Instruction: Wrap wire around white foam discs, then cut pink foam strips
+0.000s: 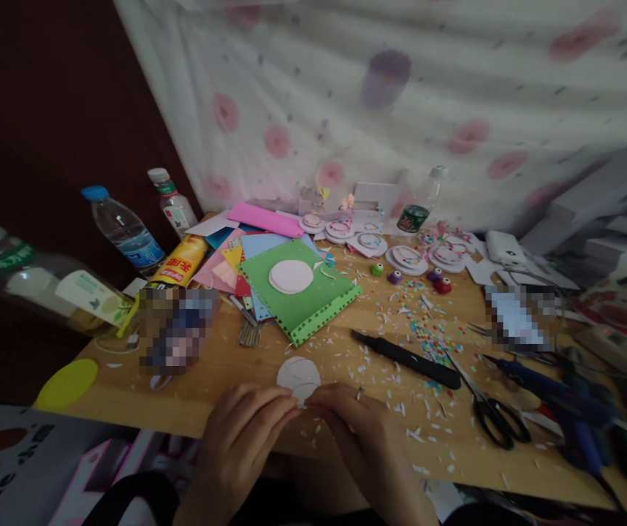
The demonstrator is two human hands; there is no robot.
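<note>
Holding the fingertips of the left hand (248,424) and the right hand (362,431) almost tip to tip at the near rim of a white disc (297,372), close to the front edge of a wooden table (261,367). Bunching the fingers together on both sides; cannot tell whether clamped on the rim or on something tiny and pale between them. Can make out thin curved lines across the disc. Just beyond, see a green sheet (302,314) with white ovals (291,277) stacked on top, overlapping coloured papers (220,263) on its left. To the right, see a black pointed tool (404,358) lying aslant amid white scraps (415,436), then loose beads (435,340), scissors (503,416) and a blue glue gun (549,391). Farther back, see bracelets (369,239) on white cards (408,259), near a pink roll (264,219). At the left, see bottles (127,234) and a yellow disc (66,383). Behind everything, see a flowered curtain (313,88).
</note>
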